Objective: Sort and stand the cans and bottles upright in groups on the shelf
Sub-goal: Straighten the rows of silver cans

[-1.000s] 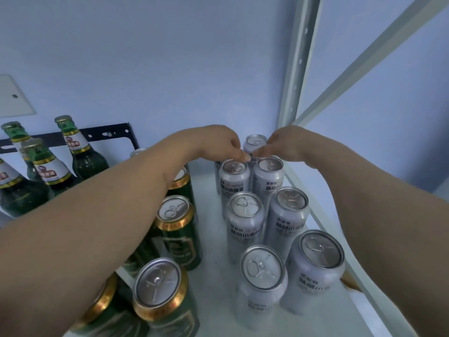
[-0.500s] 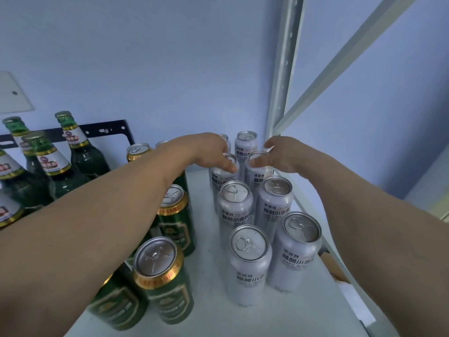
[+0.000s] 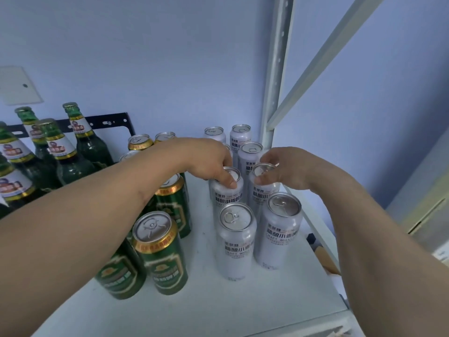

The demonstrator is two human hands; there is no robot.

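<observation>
Several white cans stand upright in two rows on the white shelf [image 3: 206, 300], at the right. My left hand [image 3: 209, 161] rests its fingertips on the rim of one white can [image 3: 227, 198] in the left row. My right hand [image 3: 281, 169] holds the top of the white can [image 3: 263, 193] beside it. Two more white cans [image 3: 237, 242] [image 3: 281, 229] stand nearest me. Green cans with gold rims [image 3: 160, 251] stand in the middle, partly hidden under my left arm. Green glass bottles [image 3: 62, 152] stand upright at the left.
A white upright post [image 3: 274, 88] and a diagonal brace [image 3: 328, 57] of the shelf frame stand right behind the white cans. A black bracket [image 3: 109, 122] is on the wall behind the bottles. The shelf's right rail [image 3: 315, 229] runs beside the cans.
Both hands have drawn back from the rear white cans toward me and now sit on the tops of a nearer pair. The camera has pulled back, showing more of the shelf.
</observation>
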